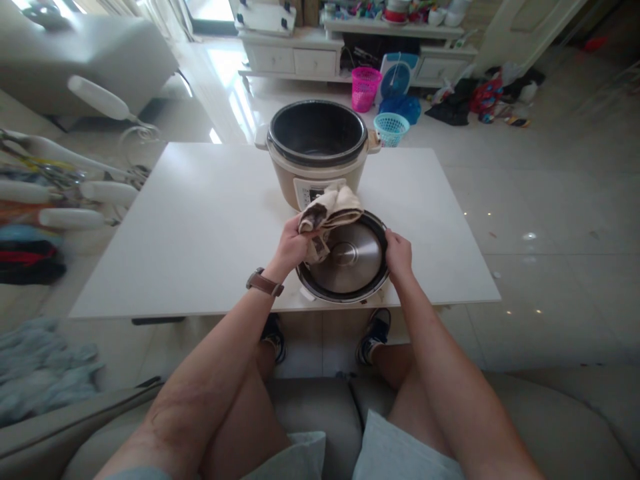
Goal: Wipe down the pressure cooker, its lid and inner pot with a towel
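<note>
A beige rice cooker (320, 163) stands open on the white table (200, 227), its dark inner pot showing. In front of it, at the table's near edge, lies its round lid (350, 263) upside down, the steel inside facing up. My left hand (293, 245), with a brown watch on the wrist, is closed on a crumpled beige cloth (333, 210) held over the lid's left part. My right hand (399, 255) grips the lid's right rim with curled fingers.
I sit on a grey sofa (310, 413) with my knees under the table. A clothes rack (65, 193) with hanging items stands at the left. Pink (365, 88) and blue (391, 128) baskets, a fan (399, 75) and a white cabinet (300, 57) are behind the table.
</note>
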### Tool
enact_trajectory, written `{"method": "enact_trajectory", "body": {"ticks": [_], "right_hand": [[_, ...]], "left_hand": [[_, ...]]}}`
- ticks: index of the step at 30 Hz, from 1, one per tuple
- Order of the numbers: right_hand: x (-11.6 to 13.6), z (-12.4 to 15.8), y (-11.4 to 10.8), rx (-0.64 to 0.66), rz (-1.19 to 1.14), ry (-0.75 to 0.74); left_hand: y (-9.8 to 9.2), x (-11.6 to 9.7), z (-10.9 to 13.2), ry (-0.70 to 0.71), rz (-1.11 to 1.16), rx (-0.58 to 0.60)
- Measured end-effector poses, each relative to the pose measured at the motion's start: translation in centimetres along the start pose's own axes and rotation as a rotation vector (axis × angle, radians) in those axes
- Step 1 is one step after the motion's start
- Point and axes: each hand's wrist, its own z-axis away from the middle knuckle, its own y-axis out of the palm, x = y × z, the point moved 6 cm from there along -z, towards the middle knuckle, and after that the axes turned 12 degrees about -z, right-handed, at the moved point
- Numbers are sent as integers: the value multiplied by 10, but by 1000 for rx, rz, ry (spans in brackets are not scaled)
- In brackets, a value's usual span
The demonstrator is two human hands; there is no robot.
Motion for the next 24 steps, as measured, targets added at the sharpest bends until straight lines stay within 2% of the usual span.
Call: {"method": "enact_trajectory", "body": {"ticks": [2,4,6,8,12,24], "right_hand": [[0,0,1,2,-1,0],[-2,0,1,-1,-9,3],[-4,0,2,-2,-27,3],[-6,-1,3,5,-50,4],[-10,-1,5,16,-62,8],[-10,0,6,12,-53,25]], "left_hand": [[11,-8,5,67,-96,81],[30,-14,15,122,-263,232],[50,-13,26,141,-445,361],[66,-10,34,144,-581,429],[79,-7,38,139,-676,434],[82,-15,36,97,-695,460]]}}
